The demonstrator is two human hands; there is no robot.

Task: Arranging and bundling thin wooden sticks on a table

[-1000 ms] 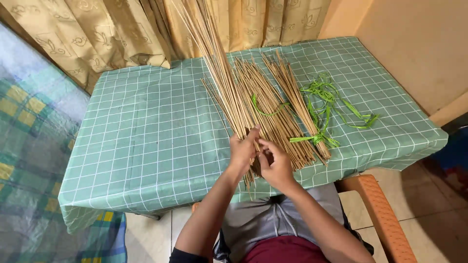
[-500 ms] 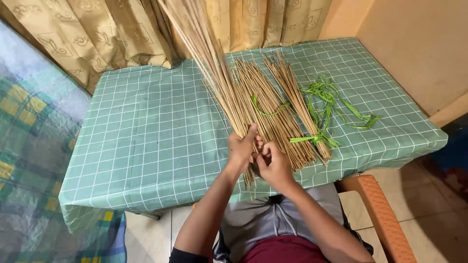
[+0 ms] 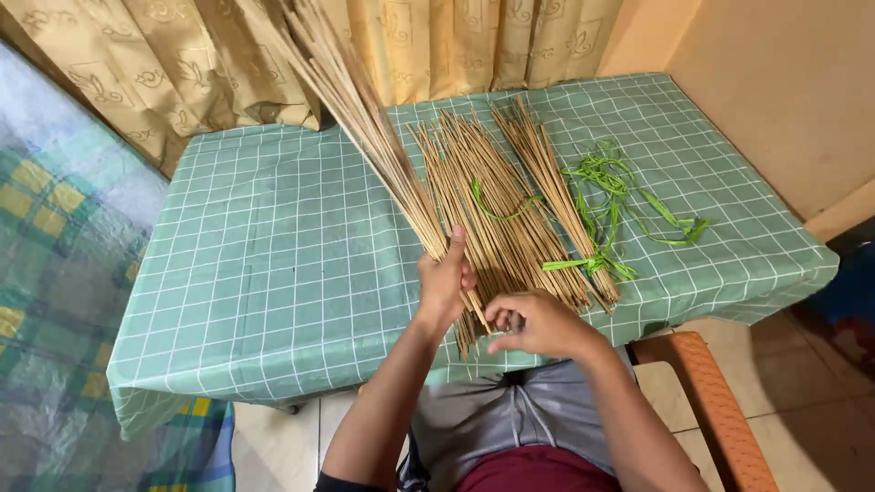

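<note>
Stick bundle [image 3: 365, 118] swung leftward, left hand [image 3: 444, 284] gripping

The person's 2 forearms are bare from elbow to wrist, with no watch, ring or glove on the left hand [image 3: 444, 282] or the right hand [image 3: 538, 323]. A dark sleeve edge shows at the near left upper arm. Grey shorts cover the lap, and a maroon shirt hem sits nearest.

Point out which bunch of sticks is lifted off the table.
The bunch in the left hand: this raised bunch slants up toward the curtain, while the loose sticks lie flat on the tablecloth.
</note>
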